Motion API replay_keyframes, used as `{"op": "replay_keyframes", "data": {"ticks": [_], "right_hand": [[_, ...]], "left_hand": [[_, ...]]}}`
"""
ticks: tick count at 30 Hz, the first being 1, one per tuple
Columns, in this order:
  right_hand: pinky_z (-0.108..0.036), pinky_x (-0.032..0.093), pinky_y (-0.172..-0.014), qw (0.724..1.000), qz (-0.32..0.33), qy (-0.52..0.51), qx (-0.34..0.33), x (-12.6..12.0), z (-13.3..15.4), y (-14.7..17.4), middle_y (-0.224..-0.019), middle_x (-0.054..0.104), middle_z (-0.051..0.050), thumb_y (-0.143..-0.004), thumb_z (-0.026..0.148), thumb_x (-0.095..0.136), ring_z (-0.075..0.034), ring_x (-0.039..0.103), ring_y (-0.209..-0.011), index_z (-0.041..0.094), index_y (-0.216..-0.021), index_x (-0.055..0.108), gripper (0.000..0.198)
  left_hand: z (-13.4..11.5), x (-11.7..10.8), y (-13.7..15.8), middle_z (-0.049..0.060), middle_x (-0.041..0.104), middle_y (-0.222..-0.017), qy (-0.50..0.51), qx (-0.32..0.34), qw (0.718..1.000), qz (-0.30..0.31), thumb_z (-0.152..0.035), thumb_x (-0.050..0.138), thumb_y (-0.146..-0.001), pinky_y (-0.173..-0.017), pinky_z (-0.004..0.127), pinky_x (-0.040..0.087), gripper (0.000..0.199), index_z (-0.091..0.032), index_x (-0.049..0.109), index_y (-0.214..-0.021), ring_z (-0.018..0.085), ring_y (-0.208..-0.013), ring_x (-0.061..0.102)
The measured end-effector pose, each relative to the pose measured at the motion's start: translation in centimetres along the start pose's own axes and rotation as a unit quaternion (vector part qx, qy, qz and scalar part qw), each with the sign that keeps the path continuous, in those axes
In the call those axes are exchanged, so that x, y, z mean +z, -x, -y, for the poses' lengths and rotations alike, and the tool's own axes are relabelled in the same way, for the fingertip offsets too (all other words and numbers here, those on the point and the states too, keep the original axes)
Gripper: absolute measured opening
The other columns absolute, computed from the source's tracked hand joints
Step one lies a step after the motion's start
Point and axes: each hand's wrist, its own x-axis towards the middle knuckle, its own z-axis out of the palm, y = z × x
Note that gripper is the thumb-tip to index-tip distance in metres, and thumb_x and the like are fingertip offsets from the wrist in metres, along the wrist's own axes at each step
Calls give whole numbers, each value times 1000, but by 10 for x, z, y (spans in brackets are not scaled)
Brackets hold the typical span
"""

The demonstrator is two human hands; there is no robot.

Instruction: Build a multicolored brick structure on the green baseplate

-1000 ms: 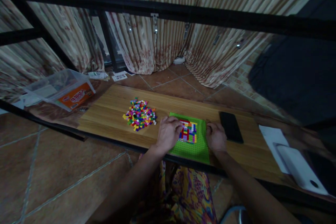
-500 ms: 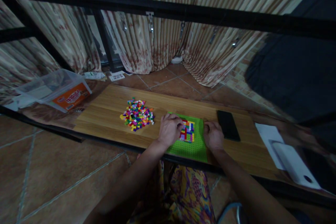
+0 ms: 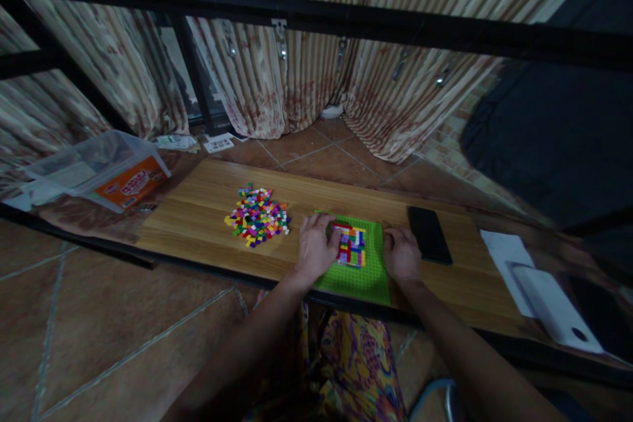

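Observation:
A green studded baseplate [image 3: 363, 283] lies on the wooden board, bearing a block of multicoloured toy bricks [image 3: 352, 247] at its middle. My left hand [image 3: 316, 245] rests over the plate's left side, thumb apart from the fingers and beside the bricks' left edge. Nothing shows between those fingers. At the plate's right edge, my right hand [image 3: 401, 252] has its fingers curled and closed against the rim. A heap of loose small bricks [image 3: 258, 216] lies to the left of the plate.
A black phone [image 3: 429, 235] lies right of my right hand. Farther right are white sheets [image 3: 507, 264] and a white device [image 3: 558, 310]. A clear plastic box [image 3: 106, 165] with an orange label stands at far left. A black metal bar [image 3: 316, 6] crosses in front of the curtains.
The thumb and fingers of my left hand have parted, and the hand has drawn slightly left, uncovering more of the bricks. My right hand stays at the plate's edge.

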Motion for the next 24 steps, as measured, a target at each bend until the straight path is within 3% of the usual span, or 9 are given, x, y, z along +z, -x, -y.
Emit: {"op": "replay_keyframes", "data": {"ticks": [8, 24], "right_hand": [[-34, 46, -82, 1000, -5, 0, -1, 0, 0, 0, -86, 62, -9, -87, 25, 42, -21, 54, -85, 18, -84, 67, 26], [-34, 46, -84, 1000, 15, -7, 11, 1, -3, 1, -89, 62, -8, -87, 25, 41, -22, 55, -89, 19, -88, 67, 26]], "left_hand": [[-1, 17, -5, 9, 66, -111, 40, -84, 994, 63, -28, 56, -88, -99, 36, 45, 29, -16, 62, -114, 22, -109, 58], [-2, 26, -1, 9, 69, -112, 77, -119, 989, 43, -28, 59, -86, -99, 34, 47, 31, -17, 63, -115, 21, -110, 60]]}}
